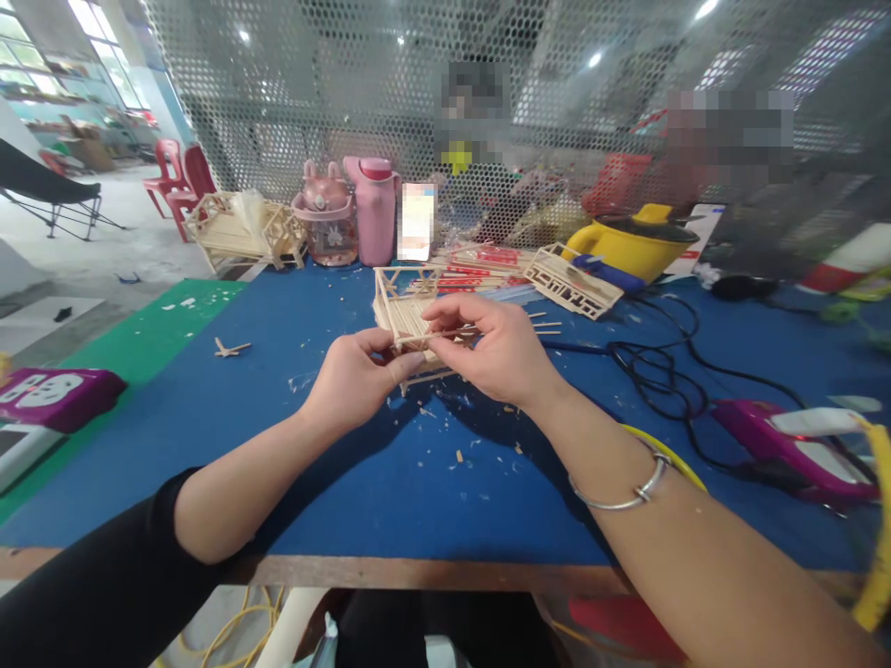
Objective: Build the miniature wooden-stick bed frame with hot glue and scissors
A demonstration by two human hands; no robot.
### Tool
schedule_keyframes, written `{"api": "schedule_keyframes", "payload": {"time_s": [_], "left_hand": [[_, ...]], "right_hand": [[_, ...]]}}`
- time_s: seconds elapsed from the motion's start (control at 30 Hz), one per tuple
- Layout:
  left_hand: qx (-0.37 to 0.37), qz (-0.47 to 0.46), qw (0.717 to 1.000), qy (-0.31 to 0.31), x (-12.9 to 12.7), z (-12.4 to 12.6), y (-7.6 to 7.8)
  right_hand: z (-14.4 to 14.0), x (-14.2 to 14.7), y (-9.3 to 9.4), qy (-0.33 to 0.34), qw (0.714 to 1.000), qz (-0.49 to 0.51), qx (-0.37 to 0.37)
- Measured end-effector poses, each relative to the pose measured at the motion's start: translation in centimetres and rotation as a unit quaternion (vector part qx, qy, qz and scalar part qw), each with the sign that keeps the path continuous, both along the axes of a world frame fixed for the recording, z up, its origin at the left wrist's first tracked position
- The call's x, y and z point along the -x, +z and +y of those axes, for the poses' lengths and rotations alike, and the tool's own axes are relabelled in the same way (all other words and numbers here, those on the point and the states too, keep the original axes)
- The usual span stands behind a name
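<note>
At twelve o'clock on the blue tabletop (348, 501), the left hand (362, 376) pinches the near-left corner of a pale, slatted wooden stick frame (407, 315). At its three o'clock, the right hand (501, 353) closes thumb and fingertips on a slim, pale wooden stick (446, 334). The step seems to be fitting along the near edge, calling for steady support and fine alignment.

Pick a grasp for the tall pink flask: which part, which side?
I'd wrap the middle of the pink flask's body, coming from the front. It stands upright, tall and rounded; the rabbit-eared jar crowds its left, the lit phone its right. Best stay high enough to clear the stick model, which sits in front of it.
</note>
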State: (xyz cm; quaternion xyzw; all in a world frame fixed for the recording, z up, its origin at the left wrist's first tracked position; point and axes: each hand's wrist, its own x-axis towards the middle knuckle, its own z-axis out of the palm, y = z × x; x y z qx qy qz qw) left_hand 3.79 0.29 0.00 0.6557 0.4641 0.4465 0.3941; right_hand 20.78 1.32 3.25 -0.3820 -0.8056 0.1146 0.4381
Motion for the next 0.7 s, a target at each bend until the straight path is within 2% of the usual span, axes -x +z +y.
{"api": "schedule_keyframes", "payload": {"time_s": [0.27, 0.47, 0.6, 0.7], "left_hand": [[-0.015, -0.019, 0.999, 0.024, -0.7, -0.4, 0.0], [-0.016, -0.038, 0.999, 0.021, -0.8, -0.4, -0.1], [-0.011, -0.033, 0.998, 0.045, -1.1, -0.5, -0.1], [-0.007, -0.048, 0.998, 0.040, -1.4, -0.6, -0.1]], "right_hand": [[-0.1, 0.0, -0.1, 0.026, 0.999, 0.026, 0.005], [-0.2, -0.3, 0.1, 0.005, 0.995, -0.030, -0.094], [-0.3, -0.2, 0.1, 0.012, 0.998, 0.003, -0.060], [-0.4, -0.1, 0.1, 0.020, 0.999, 0.026, -0.037]]}}
